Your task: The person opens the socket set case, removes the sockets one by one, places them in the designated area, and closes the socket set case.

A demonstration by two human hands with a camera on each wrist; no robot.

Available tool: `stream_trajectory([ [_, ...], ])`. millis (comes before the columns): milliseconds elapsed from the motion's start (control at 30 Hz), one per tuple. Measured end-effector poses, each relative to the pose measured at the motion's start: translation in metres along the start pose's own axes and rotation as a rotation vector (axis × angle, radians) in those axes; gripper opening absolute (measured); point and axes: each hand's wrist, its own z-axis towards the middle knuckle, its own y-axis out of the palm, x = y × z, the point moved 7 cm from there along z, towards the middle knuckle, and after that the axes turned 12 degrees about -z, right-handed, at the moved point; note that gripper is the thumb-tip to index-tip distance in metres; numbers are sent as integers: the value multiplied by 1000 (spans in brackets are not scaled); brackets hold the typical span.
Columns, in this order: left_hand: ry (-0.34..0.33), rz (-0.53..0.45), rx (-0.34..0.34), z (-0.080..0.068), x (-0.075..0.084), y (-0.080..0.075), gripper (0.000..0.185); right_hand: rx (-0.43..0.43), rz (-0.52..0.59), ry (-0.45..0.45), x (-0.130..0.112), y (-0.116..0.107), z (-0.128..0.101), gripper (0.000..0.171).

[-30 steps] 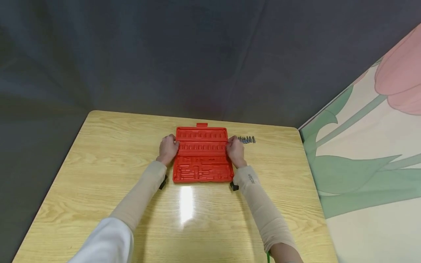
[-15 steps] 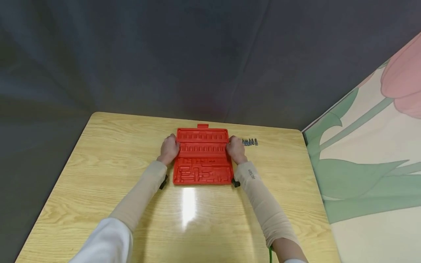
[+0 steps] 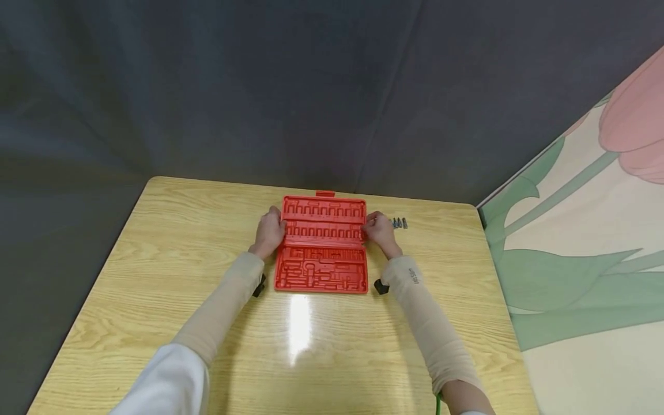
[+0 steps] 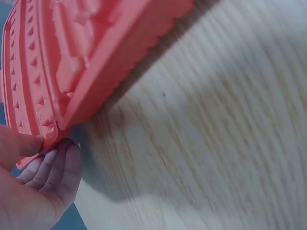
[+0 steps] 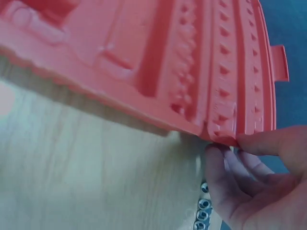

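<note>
Head view shows a red tray [image 3: 321, 245] lying near the far edge of the bench [image 3: 155, 276]. Left hand [image 3: 270, 233] pinches its left edge, right hand [image 3: 380, 230] pinches its right edge. Small metal bits [image 3: 398, 223] sit just beside the right hand.

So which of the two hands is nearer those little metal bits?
The right hand; the metal bits lie just beyond it, right of the red tray.
</note>
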Motion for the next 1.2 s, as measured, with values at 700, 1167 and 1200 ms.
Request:
stream_trajectory([
  [700, 129, -120, -32, 6, 19, -11, 27, -54, 313, -100, 2, -18, -4, 34],
  [1167, 396, -101, -23, 2, 37, -16, 18, 192, 172, -281, -3, -30, -10, 18],
  [1200, 408, -98, -21, 1, 37, -16, 18, 184, 165, -301, -4, -31, -11, 18],
])
